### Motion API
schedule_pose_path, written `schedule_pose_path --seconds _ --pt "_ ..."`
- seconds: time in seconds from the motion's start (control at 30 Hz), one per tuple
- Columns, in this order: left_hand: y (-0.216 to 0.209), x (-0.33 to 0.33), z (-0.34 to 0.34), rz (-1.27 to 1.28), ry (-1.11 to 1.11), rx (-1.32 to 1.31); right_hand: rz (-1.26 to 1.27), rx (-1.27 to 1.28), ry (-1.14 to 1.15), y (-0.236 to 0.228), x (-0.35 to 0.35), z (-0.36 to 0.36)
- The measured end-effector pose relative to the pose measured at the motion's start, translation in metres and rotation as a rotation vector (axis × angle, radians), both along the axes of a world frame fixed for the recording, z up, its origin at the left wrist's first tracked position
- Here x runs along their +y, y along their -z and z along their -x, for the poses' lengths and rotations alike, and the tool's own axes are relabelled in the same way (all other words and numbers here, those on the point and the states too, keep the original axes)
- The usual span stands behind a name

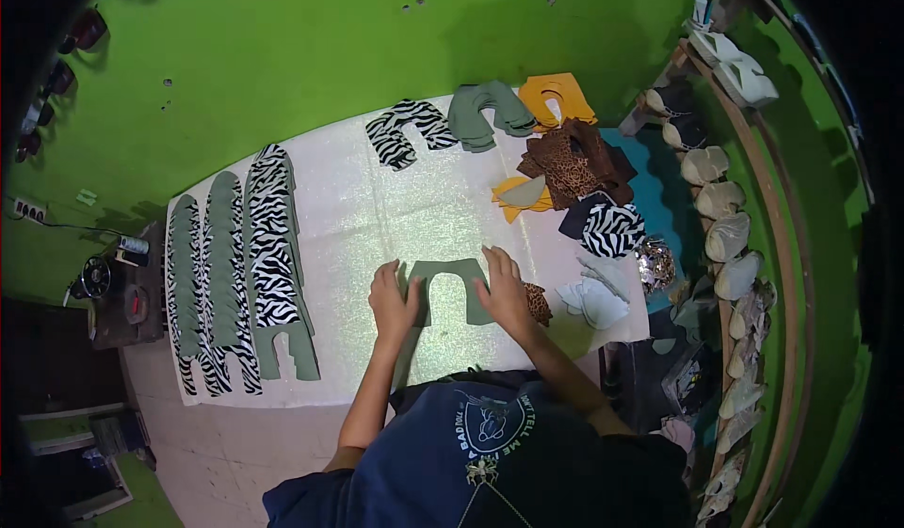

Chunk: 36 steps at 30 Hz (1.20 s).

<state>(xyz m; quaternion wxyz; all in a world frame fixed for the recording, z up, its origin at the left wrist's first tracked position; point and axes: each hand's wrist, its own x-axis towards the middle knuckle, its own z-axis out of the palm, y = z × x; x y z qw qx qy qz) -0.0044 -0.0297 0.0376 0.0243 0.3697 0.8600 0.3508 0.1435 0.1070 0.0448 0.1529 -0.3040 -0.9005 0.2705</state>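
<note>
A grey-green U-shaped cut piece (446, 267) lies on the pale table cover in front of me, its opening toward me. My left hand (392, 299) rests at its left side, thumb by the edge and fingers stretched forward. Over the right side is my right hand (506, 292), its thumb touching the piece and its fingers apart. Neither hand is closed around anything. Farther off lie stacked zebra-print U-shaped pieces (384, 140), a grey-green stack (476, 128) and a yellow stack (565, 93).
Overlapping rows of green and zebra-print pieces (273, 283) cover the table's left part. Leopard-print pieces (565, 175), a zebra-print pile (614, 229) and white pieces (593, 302) lie at right. Beyond them stands a wooden rack (772, 217) beside several shoe lasts (727, 236).
</note>
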Motion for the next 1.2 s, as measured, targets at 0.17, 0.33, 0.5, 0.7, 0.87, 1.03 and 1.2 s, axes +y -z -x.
schedule_pose_path --seconds 0.17,0.33,0.5,0.7,0.87,1.03,1.2 --pt "0.001 0.007 -0.015 -0.013 0.352 0.089 0.021 0.017 -0.116 0.012 -0.006 -0.003" --pt "0.027 0.014 -0.021 0.195 0.335 0.245 -0.034 0.001 -0.250 0.033 -0.022 0.007" --pt "0.034 0.013 -0.022 0.242 0.263 0.274 0.006 -0.079 -0.315 0.041 -0.030 0.012" --pt "0.033 0.018 -0.020 0.235 0.142 0.272 -0.054 -0.111 -0.341 0.048 -0.027 0.026" --pt "0.036 0.021 -0.019 0.241 0.098 0.268 -0.050 -0.124 -0.350 0.050 -0.024 0.038" --pt "0.026 0.031 -0.022 0.247 0.130 0.267 -0.093 -0.054 -0.333 0.045 -0.015 0.032" --pt "0.010 0.069 -0.034 0.110 0.343 0.305 -0.117 0.028 -0.133 0.029 0.009 0.000"
